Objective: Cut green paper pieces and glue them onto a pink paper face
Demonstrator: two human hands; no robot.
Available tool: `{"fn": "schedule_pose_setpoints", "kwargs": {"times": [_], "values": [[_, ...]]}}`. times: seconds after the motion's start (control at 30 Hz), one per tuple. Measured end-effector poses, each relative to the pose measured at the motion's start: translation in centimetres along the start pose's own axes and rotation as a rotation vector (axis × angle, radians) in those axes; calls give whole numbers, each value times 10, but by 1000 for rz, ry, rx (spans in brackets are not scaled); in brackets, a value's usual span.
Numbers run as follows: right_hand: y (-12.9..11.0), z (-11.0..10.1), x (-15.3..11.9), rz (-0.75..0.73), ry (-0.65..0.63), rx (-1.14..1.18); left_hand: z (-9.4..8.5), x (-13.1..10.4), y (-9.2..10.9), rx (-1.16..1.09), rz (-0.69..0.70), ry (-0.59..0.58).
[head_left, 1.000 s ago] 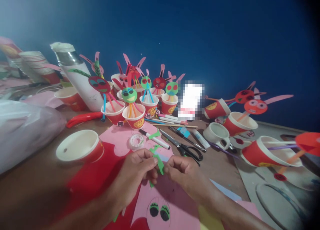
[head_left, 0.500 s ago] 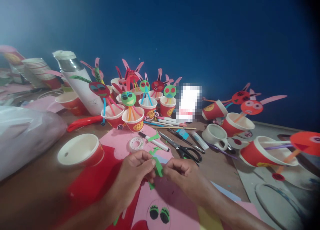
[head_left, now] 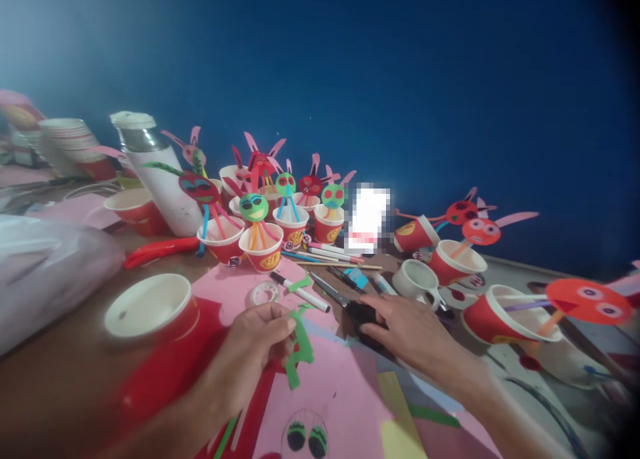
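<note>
My left hand [head_left: 260, 339] pinches a jagged green paper scrap [head_left: 301, 346] between thumb and fingers, above the pink paper [head_left: 345, 392]. To the right, my right hand [head_left: 405, 322] has its fingers curled over the black handles of the scissors [head_left: 333, 291], which lie on the table with their blades pointing away to the left. Below my hands, the pink paper bears a pencilled oval with two black-and-green eyes [head_left: 307, 438] on it. Close by lie a tape roll [head_left: 264, 293] and a black-and-white marker [head_left: 300, 292].
Several red paper cups [head_left: 261, 249] with paper-faced figures stand along the back. A tilted white flask [head_left: 160, 179] and a plastic bag [head_left: 55, 279] are at the left. A red cup [head_left: 150, 306] lies nearer, left of my hands. A white mug [head_left: 415, 282] stands right of the scissors.
My right hand has left the green paper and moved right onto the scissors' handles. My left hand still holds the green scrap, now more fully in sight. The view has shifted slightly.
</note>
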State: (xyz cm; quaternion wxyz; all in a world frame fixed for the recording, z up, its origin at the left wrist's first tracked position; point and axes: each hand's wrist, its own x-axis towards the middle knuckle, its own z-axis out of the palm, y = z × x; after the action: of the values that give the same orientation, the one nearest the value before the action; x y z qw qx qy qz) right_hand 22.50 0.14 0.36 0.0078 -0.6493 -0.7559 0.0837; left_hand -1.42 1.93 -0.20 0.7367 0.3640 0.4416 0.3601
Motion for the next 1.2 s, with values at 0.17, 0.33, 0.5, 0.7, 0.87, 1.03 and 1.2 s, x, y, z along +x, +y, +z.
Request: {"fn": "schedule_pose_setpoints", "kwargs": {"times": [0.17,0.33,0.5,0.7,0.87,1.03,1.2], "values": [[-1,0,4,21,-11,-32,-5,0,-2,-42,9,-53],[1,-16,-3,62,-1,96,-8,5,-4,-68,21,-81],[-16,-32,-10,68,-183,902,-8,9,-3,-69,22,-81],[-42,-18,-10,-48,-223,1171,-8,5,0,-108,27,-68],[-40,-21,-15,-184,-224,701,-9,7,-2,-133,50,-65],[-43,-16,-18,-225,-320,617,-11,12,-3,-139,57,-75],[-50,-9,-20,-207,-318,570,-9,8,-3,-162,46,-65]]}}
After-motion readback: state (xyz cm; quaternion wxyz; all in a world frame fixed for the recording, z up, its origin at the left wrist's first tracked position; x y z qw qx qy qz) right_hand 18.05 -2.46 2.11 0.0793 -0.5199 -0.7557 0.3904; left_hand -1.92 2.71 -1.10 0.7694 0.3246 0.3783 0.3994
